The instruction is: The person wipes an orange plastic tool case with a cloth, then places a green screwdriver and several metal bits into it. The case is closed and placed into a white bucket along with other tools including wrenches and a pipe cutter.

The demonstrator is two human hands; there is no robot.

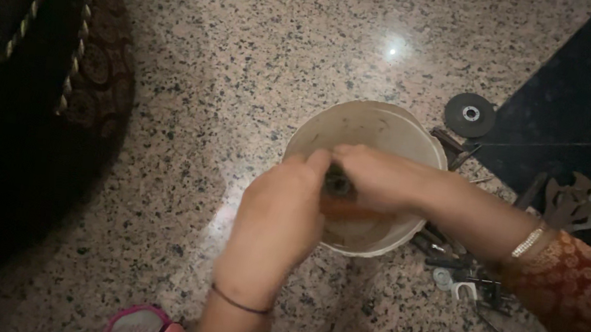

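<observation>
meeting over the white bucket (pixel 315 127), both hands close on one small dark round part (pixel 338 185) right at the middle of the frame. the left hand (pixel 279 216) comes up from the near side, fingers curled together around the part's left edge; the right hand (pixel 376 177) reaches in from the right, fingers clamped on its other side. so the part sits between the two, just above the bucket's inside, its open round end facing up at the camera. which hand carries more of it, you cannot tell, the picture is blurred there. something rusty-orange shows just below the part, too smeared to name. no packages, labels or signs in view. off to the right on the speckled stone floor (pixel 249 49) lies a dark grinding disc (pixel 470 115) with a pale centre, well apart from the hands, and nearer the bucket a scatter of bolts and metal pieces (pixel 461 274). a dark round cushion with rope trim (pixel 23 83) fills the left.
</observation>
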